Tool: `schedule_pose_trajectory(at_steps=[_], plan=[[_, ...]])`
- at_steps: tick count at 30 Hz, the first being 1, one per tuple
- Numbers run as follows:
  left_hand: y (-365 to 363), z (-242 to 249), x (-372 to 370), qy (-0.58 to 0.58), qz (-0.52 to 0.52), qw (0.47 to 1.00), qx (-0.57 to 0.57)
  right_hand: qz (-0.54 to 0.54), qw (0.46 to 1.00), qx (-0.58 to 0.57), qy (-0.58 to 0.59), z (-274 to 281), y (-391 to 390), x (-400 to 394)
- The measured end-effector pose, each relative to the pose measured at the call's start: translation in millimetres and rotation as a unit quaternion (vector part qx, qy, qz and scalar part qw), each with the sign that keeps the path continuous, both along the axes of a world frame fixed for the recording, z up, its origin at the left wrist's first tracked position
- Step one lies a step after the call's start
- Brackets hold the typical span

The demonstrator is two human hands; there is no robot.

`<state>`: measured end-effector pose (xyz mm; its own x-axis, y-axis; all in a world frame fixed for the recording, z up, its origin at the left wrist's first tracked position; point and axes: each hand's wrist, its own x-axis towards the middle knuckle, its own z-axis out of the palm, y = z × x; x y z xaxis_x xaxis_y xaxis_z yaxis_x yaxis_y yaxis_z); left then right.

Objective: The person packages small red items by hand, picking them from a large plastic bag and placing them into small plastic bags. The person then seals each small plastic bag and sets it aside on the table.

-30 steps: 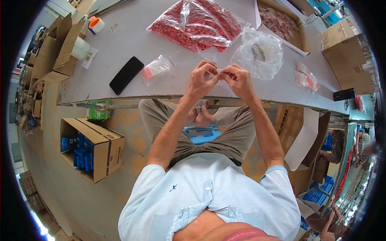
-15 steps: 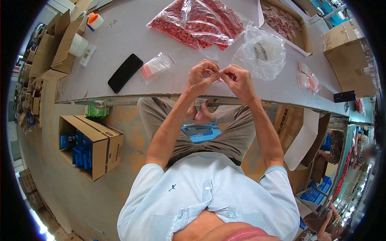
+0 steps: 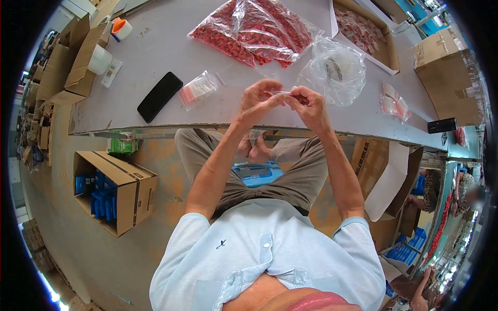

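Observation:
My left hand [image 3: 258, 102] and my right hand [image 3: 309, 105] meet just above the table's front edge, fingertips pinched close together. Between them is a small clear plastic bag [image 3: 280, 93], mostly hidden by the fingers, with a speck of red showing near the right fingertips. Beyond the hands lies a large clear bag of small red pieces [image 3: 254, 33]. A crumpled clear plastic bag [image 3: 337, 72] with a ring-like shape inside sits beyond my right hand. To the left of my left hand is a pack of small zip bags [image 3: 198, 89].
A black phone [image 3: 160, 97] lies on the table [image 3: 119, 103], with tape rolls [image 3: 121, 29] farther left. At right are an open box of small filled bags [image 3: 395, 57], more bag packs [image 3: 395, 102], a black object [image 3: 442, 125] and a carton [image 3: 443, 72]. Another carton [image 3: 116, 192] stands on the floor.
The view has shifted slightly. Both hands stay together over the same spot, with the fingers changing position a little and more clear plastic showing between them.

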<state>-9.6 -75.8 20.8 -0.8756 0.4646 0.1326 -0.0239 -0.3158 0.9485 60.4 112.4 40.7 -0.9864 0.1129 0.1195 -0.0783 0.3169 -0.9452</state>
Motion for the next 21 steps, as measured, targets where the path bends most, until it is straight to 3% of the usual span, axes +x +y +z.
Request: schedule_pose_trajectory(at_steps=[2, 21], plan=[[1, -21, -6, -0.015, -0.064, 0.998, 0.002, 0.001, 1.0, 0.006, 0.007, 1, -1, 0], [0, -15, -4, 0.0, -0.04, 0.999, -0.011, 0.007, 1.0, -0.024, 0.008, 7, -7, -6]])
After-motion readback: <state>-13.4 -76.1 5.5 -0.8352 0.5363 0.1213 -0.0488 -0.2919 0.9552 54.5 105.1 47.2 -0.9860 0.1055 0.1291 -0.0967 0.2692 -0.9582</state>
